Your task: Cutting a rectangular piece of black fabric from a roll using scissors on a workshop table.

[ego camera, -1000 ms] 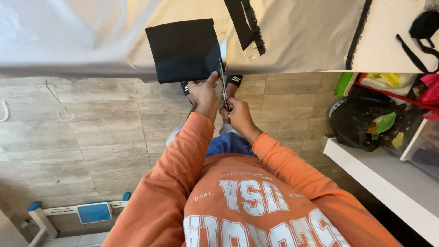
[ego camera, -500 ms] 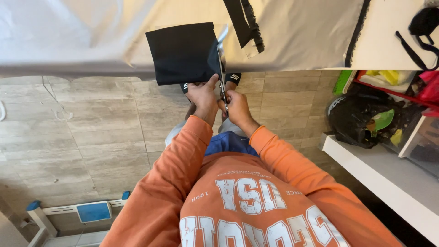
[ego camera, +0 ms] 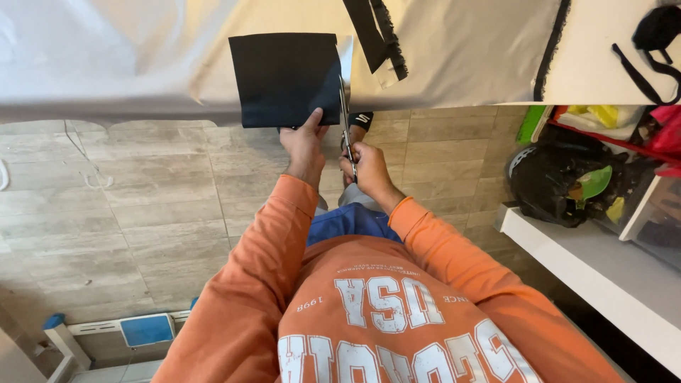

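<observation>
At twelve o'clock, against the table edge (ego camera: 106, 106), the left hand (ego camera: 303, 145) pinches the black fabric (ego camera: 287, 78) taut; the right hand (ego camera: 365, 164), closed around the scissors (ego camera: 345, 113), should cut straight along its three o'clock edge.

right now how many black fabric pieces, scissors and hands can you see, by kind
black fabric pieces: 2, the square that the left hand pinches and a strip lying on the white table
scissors: 1, in the right hand
hands: 2, left hand and right hand
total: 5
</observation>
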